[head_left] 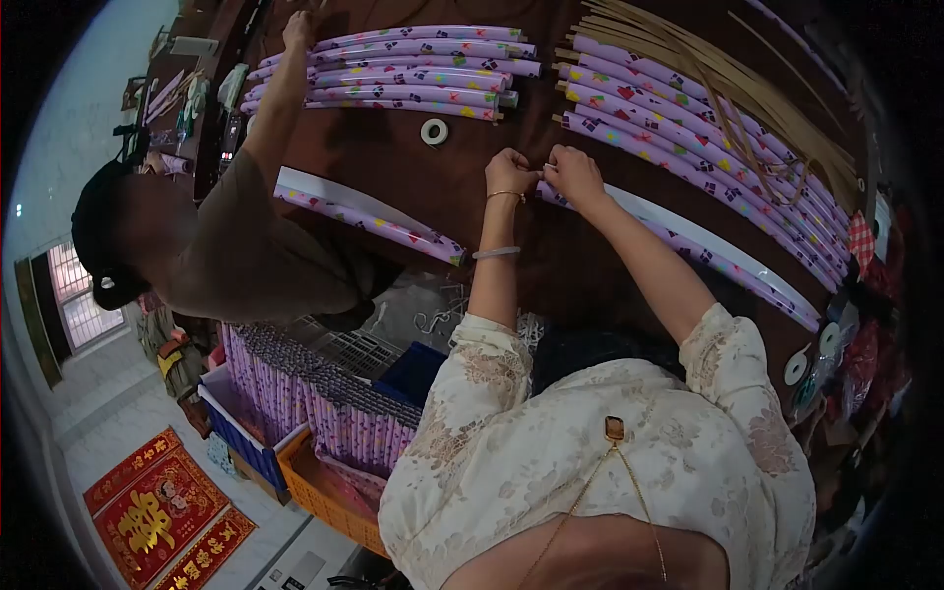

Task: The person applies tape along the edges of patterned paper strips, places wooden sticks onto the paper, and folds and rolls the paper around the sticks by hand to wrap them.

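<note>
My left hand (511, 173) and my right hand (574, 175) meet over the dark red table, fingers pinched close together. Whatever lies between the fingertips is too small to make out. Just under my right hand is the left end of a partly rolled purple patterned sheet (678, 242), its white inner side showing along the upper edge. Another partly rolled patterned sheet (369, 218) lies to the left, with its white side up. A white tape roll (434, 131) rests on the table beyond my left hand.
Finished-looking patterned rolls (413, 74) lie at the far left, and more rolls (688, 147) with brown paper strips (777, 108) at the right. A co-worker (256, 236) reaches across on the left. Crates (315, 482) of upright rolls stand below; more tape rolls (796, 369) sit at right.
</note>
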Demonstrator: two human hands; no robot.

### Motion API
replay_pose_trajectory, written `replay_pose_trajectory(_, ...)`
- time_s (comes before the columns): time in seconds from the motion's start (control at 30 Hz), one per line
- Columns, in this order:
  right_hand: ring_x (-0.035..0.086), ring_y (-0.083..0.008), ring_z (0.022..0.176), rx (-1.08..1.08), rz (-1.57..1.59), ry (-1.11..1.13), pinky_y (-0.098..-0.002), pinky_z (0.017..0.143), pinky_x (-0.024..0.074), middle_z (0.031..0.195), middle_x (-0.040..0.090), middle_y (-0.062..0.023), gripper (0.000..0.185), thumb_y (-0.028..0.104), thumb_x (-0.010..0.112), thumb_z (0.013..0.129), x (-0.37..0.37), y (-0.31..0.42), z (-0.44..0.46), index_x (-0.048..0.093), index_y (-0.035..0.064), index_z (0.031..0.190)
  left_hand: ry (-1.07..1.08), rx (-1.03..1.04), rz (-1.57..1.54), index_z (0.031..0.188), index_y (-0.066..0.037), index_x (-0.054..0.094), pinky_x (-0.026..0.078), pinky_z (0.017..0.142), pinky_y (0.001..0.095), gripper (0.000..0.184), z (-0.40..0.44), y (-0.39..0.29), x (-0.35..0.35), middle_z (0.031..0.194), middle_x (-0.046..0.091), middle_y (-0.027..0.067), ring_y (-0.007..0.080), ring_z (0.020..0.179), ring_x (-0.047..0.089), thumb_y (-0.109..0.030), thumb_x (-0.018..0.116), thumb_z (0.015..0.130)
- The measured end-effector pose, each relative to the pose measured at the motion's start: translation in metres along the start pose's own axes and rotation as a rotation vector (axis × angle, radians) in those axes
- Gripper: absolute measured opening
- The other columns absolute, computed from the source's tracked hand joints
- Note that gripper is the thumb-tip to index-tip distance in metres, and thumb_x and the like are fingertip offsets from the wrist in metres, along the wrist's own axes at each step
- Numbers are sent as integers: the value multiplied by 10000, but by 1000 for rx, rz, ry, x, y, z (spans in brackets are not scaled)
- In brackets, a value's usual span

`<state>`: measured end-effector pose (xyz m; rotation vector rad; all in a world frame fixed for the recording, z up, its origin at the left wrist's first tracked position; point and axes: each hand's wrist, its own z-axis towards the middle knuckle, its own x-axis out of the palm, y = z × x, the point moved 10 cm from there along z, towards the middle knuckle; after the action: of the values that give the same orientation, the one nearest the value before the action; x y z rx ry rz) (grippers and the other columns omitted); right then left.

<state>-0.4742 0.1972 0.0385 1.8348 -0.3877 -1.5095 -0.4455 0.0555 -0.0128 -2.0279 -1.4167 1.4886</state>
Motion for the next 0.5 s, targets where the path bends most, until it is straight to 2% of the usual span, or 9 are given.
replay_pose_trajectory(0.5,587,-337,756,14,14,16,-431,669,478,776,589,-143,139,156,613,704,0,-2,1,554,35,739,10,12,29,735,-20,547,477,475,269,319,-5,-7,-3,655,575,39,121,549,574,-116,810,583)
